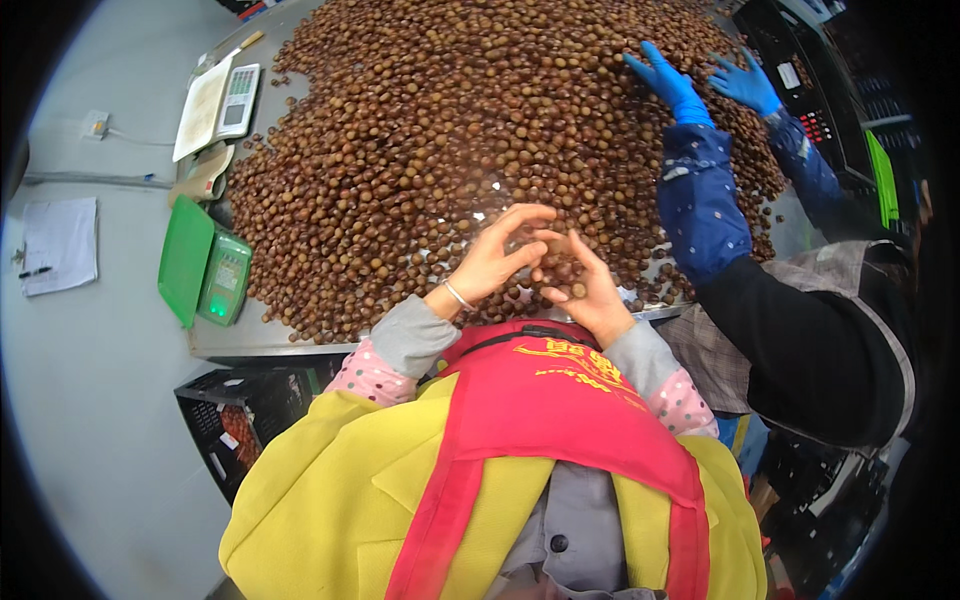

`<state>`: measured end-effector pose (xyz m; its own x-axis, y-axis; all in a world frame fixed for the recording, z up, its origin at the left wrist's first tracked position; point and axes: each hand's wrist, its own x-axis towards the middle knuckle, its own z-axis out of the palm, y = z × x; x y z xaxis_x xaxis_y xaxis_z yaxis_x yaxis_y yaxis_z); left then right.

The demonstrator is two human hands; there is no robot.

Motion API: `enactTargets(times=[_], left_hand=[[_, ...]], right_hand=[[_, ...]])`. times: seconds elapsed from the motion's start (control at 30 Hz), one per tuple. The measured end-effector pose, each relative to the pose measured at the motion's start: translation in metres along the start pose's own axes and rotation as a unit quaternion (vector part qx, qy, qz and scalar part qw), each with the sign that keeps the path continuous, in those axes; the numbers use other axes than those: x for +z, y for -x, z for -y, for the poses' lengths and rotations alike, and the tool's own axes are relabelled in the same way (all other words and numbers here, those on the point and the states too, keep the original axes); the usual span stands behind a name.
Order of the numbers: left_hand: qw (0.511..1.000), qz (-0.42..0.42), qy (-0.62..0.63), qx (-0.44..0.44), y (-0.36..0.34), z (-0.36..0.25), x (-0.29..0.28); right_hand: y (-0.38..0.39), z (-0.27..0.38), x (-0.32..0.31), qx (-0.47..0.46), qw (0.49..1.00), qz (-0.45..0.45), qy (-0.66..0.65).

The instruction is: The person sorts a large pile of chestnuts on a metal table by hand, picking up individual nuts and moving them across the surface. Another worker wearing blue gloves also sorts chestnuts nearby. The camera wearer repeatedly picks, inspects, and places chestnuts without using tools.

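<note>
the round brown nuts (400, 170) lie in a broad heap over the metal counter (232, 342), thick toward the far side and thinner at the near edge, where bare metal shows through; the left hand (497, 257), a bracelet (458, 296) at its wrist, is held over the near part of the heap — fingers loosely bent, thumb apart from them, a clear gap between; the right hand (588, 291) is just beside it, cupped narrow around a few of the nuts, with its thumb and fingers on either side of them; whether the left hand touches any of these i cannot tell.

on the left of the counter a white scale (238, 100) stands farther off; a green scale (225, 279) with a lit display stands nearer; a brown paper packet (204, 172) lies between the two; below the counter edge is a black crate (247, 411); on the right a co-worker in a dark blue sleeve (703, 200) reaches over the heap — both blue gloves (668, 82) at the nuts, fingers spread.
</note>
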<state>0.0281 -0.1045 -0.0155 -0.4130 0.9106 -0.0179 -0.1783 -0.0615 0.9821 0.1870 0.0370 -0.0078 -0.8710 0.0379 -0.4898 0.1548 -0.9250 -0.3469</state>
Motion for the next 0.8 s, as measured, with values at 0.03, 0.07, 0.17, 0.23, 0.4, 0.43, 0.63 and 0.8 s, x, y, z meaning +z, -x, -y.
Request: enactTargets(times=[0.03, 0.07, 0.17, 0.23, 0.4, 0.43, 0.63, 0.8], left_hand=[[0.998, -0.021, -0.027, 0.047, -0.003, 0.006, -0.003], [0.997, -0.065, -0.03, 0.035, -0.006, 0.013, -0.012], [0.964, -0.239, -0.116, 0.035, -0.022, 0.037, -0.063], [0.94, -0.292, -0.172, 0.03, -0.022, 0.052, -0.104], [0.884, -0.221, -0.386, 0.145, -0.009, 0.065, -0.177], [0.885, -0.24, -0.375, 0.135, -0.007, 0.062, -0.188], [0.939, -0.271, -0.205, 0.061, -0.001, 0.02, -0.245], [0.916, -0.355, -0.188, 0.021, 0.029, 0.001, -0.239]], right_hand=[[-0.001, 0.002, -0.001, -0.007, 1.0, -0.01, -0.008], [0.0, 0.003, -0.001, -0.018, 0.999, -0.008, -0.03], [0.008, 0.006, -0.006, -0.037, 0.996, -0.036, -0.07], [0.012, 0.007, -0.01, -0.041, 0.996, -0.035, -0.071], [0.015, 0.007, -0.017, -0.039, 0.996, -0.04, -0.073], [0.015, 0.007, -0.017, -0.04, 0.996, -0.036, -0.073], [0.019, 0.007, -0.021, -0.048, 0.995, -0.03, -0.087], [0.018, 0.003, -0.025, -0.049, 0.995, -0.032, -0.08]])
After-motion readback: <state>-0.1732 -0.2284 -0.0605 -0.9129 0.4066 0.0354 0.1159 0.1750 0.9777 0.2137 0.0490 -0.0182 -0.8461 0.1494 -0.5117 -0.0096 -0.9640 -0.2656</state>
